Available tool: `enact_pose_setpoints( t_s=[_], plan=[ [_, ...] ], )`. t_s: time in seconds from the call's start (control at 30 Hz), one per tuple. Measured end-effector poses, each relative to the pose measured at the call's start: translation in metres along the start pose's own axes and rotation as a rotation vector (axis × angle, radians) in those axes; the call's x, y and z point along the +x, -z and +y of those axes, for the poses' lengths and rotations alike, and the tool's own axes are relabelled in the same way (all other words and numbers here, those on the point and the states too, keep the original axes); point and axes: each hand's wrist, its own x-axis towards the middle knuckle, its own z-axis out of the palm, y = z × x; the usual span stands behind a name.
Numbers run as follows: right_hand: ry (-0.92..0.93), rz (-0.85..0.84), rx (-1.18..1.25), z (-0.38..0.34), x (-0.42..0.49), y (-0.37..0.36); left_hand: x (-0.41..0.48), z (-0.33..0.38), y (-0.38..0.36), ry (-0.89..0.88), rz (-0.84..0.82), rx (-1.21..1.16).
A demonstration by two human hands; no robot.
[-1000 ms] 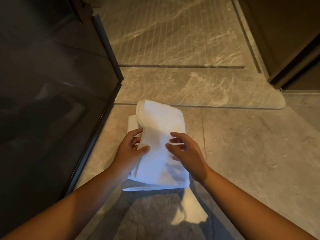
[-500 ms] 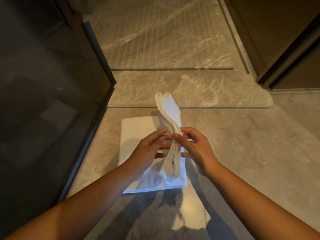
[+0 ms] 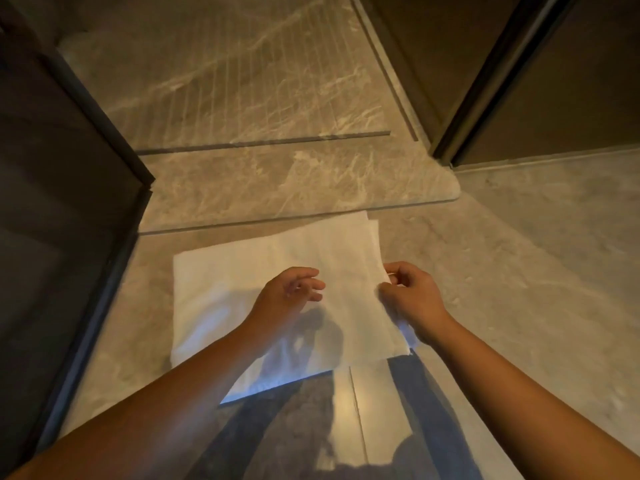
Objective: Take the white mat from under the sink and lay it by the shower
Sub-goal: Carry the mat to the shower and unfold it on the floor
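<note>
The white mat point(image 3: 242, 278) lies spread on the marble floor just in front of the raised shower threshold point(image 3: 311, 188). Its right half still shows a folded layer along the right edge. My right hand point(image 3: 410, 296) pinches that right edge between thumb and fingers. Over the middle of the mat hovers my left hand point(image 3: 292, 289), fingers loosely curled and holding nothing, casting a shadow on the cloth.
A dark glass shower panel point(image 3: 62, 237) with a black frame stands along the left. The grooved shower floor point(image 3: 242, 81) lies beyond the threshold. A dark door or cabinet point(image 3: 554, 81) is at the upper right. Bare floor tiles point(image 3: 519, 289) stretch to the right.
The upright fold of the mat held between both hands has been opened to the right and laid down flat. My left hand has let go; my right hand moved right with the edge.
</note>
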Motion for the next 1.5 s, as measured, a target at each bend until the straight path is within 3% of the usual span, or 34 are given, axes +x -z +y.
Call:
enact_pose_setpoints(
  t_s=[0.1, 0.2, 0.47, 0.7, 0.77, 0.9, 1.27, 1.37, 1.5],
  plan=[
    [-0.061, 0.073, -0.025, 0.017, 0.011, 0.021, 0.006, -0.018, 0.007, -0.016, 0.069, 0.132],
    [-0.052, 0.066, -0.215, 0.029, 0.012, 0.028, 0.008, -0.036, 0.016, -0.022, 0.098, 0.355],
    [0.230, -0.214, -0.432, 0.033, -0.002, -0.009, 0.000, -0.069, 0.050, -0.100, 0.110, 0.863],
    [0.529, -0.441, -0.797, 0.036, 0.000, -0.053, -0.024, -0.101, 0.077, -0.100, 0.169, 0.871],
    [0.584, -0.507, -0.923, 0.038, 0.003, -0.063, -0.029, -0.111, 0.087, -0.078, 0.122, 0.934],
    [0.527, -0.589, -1.143, 0.044, 0.009, -0.068, -0.034, -0.127, 0.098, -0.053, -0.055, 1.088],
    [0.379, -0.561, -1.141, 0.061, 0.000, -0.040, -0.010, -0.105, 0.080, -0.068, -0.204, 1.129],
    [0.358, -0.554, -1.127, 0.063, -0.004, -0.035, -0.014, -0.100, 0.072, -0.086, -0.146, 1.105],
    [0.385, -0.523, -1.079, 0.062, -0.013, -0.037, -0.030, -0.106, 0.076, -0.106, 0.076, 1.044]
  ],
)
